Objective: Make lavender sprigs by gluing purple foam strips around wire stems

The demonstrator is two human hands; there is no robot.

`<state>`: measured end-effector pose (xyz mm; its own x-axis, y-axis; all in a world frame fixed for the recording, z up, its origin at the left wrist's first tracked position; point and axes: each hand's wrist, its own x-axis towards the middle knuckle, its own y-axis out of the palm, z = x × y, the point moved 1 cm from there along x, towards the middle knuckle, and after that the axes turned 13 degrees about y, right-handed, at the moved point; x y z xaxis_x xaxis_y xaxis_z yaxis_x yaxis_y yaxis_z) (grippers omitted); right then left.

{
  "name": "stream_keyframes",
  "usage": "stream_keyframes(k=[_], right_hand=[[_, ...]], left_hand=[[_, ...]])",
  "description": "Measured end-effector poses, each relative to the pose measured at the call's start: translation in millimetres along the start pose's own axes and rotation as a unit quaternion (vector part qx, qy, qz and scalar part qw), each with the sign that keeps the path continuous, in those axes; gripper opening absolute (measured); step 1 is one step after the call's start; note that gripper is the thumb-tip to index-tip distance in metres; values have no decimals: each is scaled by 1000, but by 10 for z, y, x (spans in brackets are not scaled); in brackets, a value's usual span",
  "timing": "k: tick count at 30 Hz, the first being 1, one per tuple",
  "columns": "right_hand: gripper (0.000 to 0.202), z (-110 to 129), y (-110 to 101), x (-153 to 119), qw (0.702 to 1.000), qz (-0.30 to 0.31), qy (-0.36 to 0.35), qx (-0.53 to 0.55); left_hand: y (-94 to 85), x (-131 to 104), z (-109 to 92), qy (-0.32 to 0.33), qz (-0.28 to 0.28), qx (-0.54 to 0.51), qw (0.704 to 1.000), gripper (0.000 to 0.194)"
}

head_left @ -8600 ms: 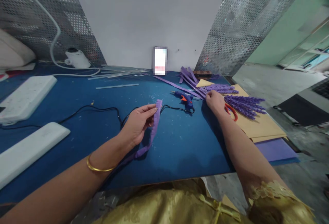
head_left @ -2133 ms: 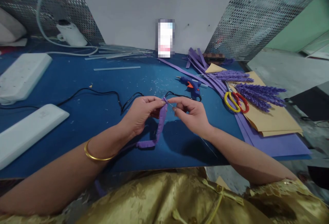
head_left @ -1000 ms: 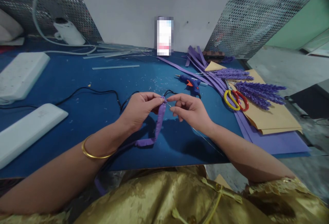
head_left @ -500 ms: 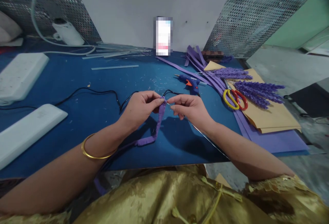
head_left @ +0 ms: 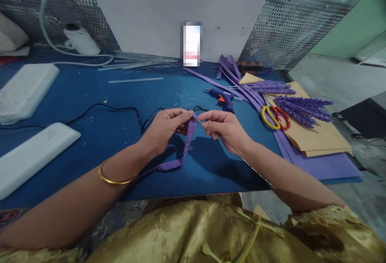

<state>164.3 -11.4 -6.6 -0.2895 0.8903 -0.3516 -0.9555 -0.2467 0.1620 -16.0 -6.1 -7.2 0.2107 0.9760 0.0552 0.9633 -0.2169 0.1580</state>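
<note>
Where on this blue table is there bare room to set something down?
Bar small specks, two patches look free: between the lone clear strip and the black cable; and between that cable, the nearer white block and the left hand. Crowded at right: glue gun, purple strips, scissors, flower spikes, brown paper.

Blue tabletop (head_left: 105,134), specked with pale scraps; at left, two white oblong blocks (head_left: 39,156), black cord (head_left: 99,104) trailing right; at back, fanned clear strips (head_left: 138,59), plus single clear strip (head_left: 135,80) nearer; right of centre, blue glue gun (head_left: 221,98) on its side; further right, bundled purple strips (head_left: 255,103); at right edge, flat purple sheets (head_left: 325,164)
</note>
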Motion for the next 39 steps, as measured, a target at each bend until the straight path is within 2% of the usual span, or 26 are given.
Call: stream_keyframes(k=[8, 14, 19, 24, 34, 39], right_hand=[[17, -32, 0, 13, 1000, 5, -14, -12], [18, -111, -14, 40, 999, 8, -39, -31], [14, -104, 32, 29, 998, -23, -46, -46], [14, -86, 33, 25, 998, -25, -45, -40], [13, -55, -1, 24, 1000, -19, -21, 6], [16, -61, -50, 53, 999, -35, -25, 9]], left_hand=[[15, 11, 24, 3, -22, 3, 1000, 24], [3, 7, 22, 65, -35, 79, 994, 21], [32, -11, 4, 94, -37, 120, 988, 17], [51, -11, 12, 85, -44, 94, 991, 17], [10, 20, 85, 11, -41, -5, 999, 25], [-5, 30, 93, 18, -54, 1, 998, 29]])
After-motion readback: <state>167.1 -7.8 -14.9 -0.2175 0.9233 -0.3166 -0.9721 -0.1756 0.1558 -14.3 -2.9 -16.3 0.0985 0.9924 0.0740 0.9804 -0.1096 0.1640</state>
